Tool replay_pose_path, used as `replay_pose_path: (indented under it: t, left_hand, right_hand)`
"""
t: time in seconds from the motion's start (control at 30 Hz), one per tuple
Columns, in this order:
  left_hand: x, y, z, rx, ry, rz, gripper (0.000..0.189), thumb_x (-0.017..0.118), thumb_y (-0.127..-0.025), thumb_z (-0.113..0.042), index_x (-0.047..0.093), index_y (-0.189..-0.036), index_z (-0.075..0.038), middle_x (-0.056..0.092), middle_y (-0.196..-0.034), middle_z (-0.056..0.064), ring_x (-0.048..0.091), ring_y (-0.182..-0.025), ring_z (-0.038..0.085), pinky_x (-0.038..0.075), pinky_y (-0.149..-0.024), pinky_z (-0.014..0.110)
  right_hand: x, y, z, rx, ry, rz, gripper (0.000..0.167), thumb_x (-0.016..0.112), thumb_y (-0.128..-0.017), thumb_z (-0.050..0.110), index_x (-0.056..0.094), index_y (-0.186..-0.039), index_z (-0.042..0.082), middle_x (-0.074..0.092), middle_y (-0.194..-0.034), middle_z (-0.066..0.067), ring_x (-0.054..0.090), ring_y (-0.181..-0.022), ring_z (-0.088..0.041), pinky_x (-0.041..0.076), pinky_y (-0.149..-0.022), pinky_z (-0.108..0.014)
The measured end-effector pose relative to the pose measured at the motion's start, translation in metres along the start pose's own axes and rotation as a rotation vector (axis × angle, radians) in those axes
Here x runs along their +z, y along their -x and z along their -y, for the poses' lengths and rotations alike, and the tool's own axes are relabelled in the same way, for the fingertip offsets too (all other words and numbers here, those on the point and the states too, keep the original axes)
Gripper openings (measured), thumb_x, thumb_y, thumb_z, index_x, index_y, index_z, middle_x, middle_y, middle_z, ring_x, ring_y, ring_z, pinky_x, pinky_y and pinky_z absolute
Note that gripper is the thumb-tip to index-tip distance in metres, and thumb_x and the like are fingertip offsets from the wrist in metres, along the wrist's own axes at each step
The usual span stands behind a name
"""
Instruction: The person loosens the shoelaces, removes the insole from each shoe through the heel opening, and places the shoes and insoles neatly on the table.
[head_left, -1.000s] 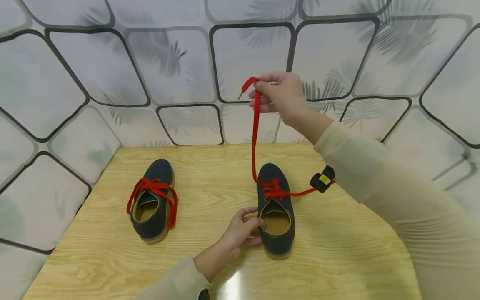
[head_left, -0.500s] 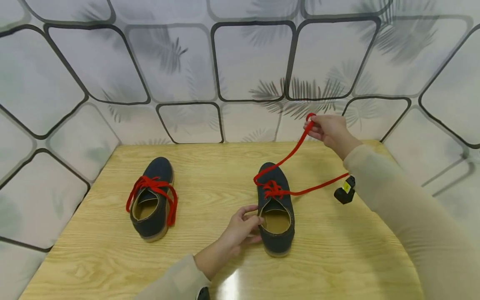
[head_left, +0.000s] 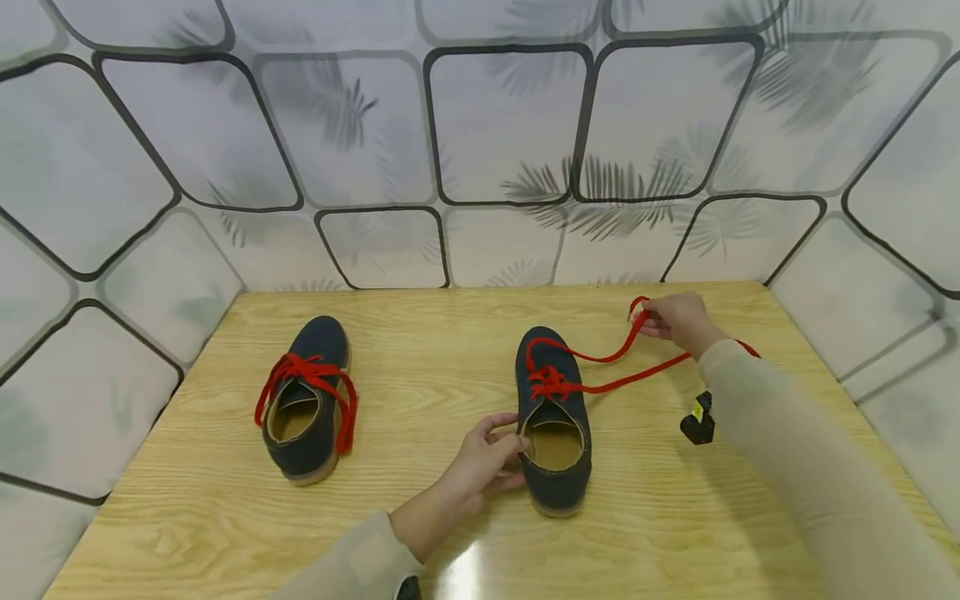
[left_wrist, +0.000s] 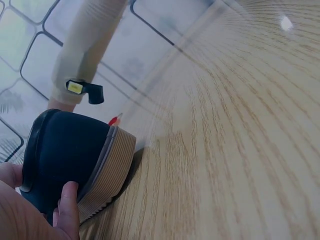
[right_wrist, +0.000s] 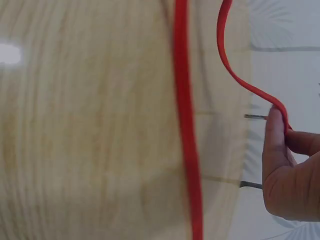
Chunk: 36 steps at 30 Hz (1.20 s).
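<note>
A navy shoe (head_left: 558,492) with red laces stands on the table, its toe pointing away. My left hand (head_left: 476,467) grips its left side near the heel, the thumb at the collar and the fingers against the outer wall. Off to the right of the toe, my right hand (head_left: 678,321) pinches one red shoelace (right_wrist: 245,84) close to its tip, between thumb and forefinger. From there the lace sags back to the toe. A second lace end (right_wrist: 184,100) runs from the knotted crossing rightward, passing under the right forearm.
Another navy shoe (head_left: 321,337) with red laces, tied in a bow, stands to the left on the wooden table (head_left: 420,350). A patterned wall (head_left: 510,125) rises behind the table's far edge. A black camera mount (head_left: 699,421) sticks out from the right wrist.
My right hand has come down and to the right, drawing the pinched lace from upright above the shoe to low on its right side. The left hand and both shoes have stayed put.
</note>
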<state>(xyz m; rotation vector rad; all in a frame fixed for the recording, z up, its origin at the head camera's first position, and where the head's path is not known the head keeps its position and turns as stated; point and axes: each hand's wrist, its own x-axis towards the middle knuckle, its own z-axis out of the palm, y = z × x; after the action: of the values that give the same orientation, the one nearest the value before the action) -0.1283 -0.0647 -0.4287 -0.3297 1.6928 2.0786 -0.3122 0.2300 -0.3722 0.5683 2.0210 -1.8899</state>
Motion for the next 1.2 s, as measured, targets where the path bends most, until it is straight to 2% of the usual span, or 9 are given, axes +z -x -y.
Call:
replay_pose_path:
  t: [0.13,0.2,0.37,0.47,0.7,1.0,1.2]
  left_hand:
    - [0.0,0.0,0.0,-0.003,-0.001,-0.001,0.053,0.06,-0.081,-0.011,0.045,-0.132,-0.007,0.058,-0.103,0.007,0.056,-0.078,0.014,0.057,-0.07,0.034]
    - [0.0,0.0,0.001,-0.006,0.001,-0.001,0.053,0.06,-0.081,-0.011,0.045,-0.132,-0.007,0.058,-0.104,0.007,0.056,-0.079,0.014,0.057,-0.071,0.035]
    - [0.0,0.0,0.0,-0.006,0.009,0.0,0.054,0.06,-0.08,-0.011,0.045,-0.132,-0.006,0.057,-0.103,0.007,0.056,-0.08,0.015,0.057,-0.073,0.037]
    - [0.001,0.0,0.0,-0.003,0.011,0.001,0.054,0.06,-0.08,-0.011,0.045,-0.132,-0.006,0.057,-0.103,0.007,0.056,-0.079,0.015,0.057,-0.072,0.036]
    - [0.0,0.001,-0.001,-0.009,0.011,0.0,0.054,0.061,-0.08,-0.011,0.045,-0.132,-0.006,0.057,-0.103,0.007,0.057,-0.08,0.015,0.057,-0.073,0.036]
    - [0.0,-0.001,0.001,-0.019,0.015,0.0,0.054,0.061,-0.081,-0.011,0.045,-0.132,-0.006,0.057,-0.104,0.008,0.057,-0.08,0.015,0.057,-0.072,0.035]
    - [0.0,-0.001,0.0,-0.02,0.027,0.007,0.055,0.061,-0.081,-0.011,0.044,-0.133,-0.006,0.056,-0.104,0.008,0.057,-0.08,0.015,0.057,-0.073,0.036]
  right_hand:
    - [-0.003,-0.006,-0.015,-0.073,0.21,0.026,0.03,0.053,-0.094,0.008,0.051,-0.118,-0.011,0.062,-0.065,0.0,0.062,-0.059,-0.01,0.057,-0.067,-0.027]
    - [-0.004,-0.008,-0.019,-0.098,0.26,0.034,0.03,0.053,-0.093,0.008,0.053,-0.116,-0.012,0.061,-0.067,0.0,0.062,-0.059,-0.01,0.057,-0.066,-0.027]
    - [-0.01,-0.007,-0.021,-0.075,0.291,0.037,0.018,0.054,-0.093,0.006,0.057,-0.101,-0.009,0.062,-0.063,-0.001,0.062,-0.055,-0.01,0.057,-0.061,-0.026]
    - [-0.014,-0.006,-0.019,-0.041,0.313,0.056,0.016,0.054,-0.093,0.006,0.058,-0.098,-0.009,0.064,-0.06,-0.003,0.064,-0.055,-0.011,0.057,-0.061,-0.027]
    - [-0.016,-0.003,-0.012,-0.019,0.421,0.096,0.025,0.055,-0.093,0.006,0.057,-0.104,-0.016,0.066,-0.062,-0.006,0.066,-0.057,-0.014,0.058,-0.063,-0.03]
    - [-0.006,0.008,-0.012,-0.009,0.52,0.24,0.027,0.057,-0.094,0.014,0.062,-0.098,-0.012,0.068,-0.064,-0.004,0.066,-0.058,-0.012,0.057,-0.062,-0.029]
    - [-0.004,0.017,-0.011,-0.007,0.542,0.31,0.036,0.058,-0.094,0.019,0.057,-0.11,-0.013,0.069,-0.068,-0.001,0.066,-0.06,-0.009,0.057,-0.061,-0.027]
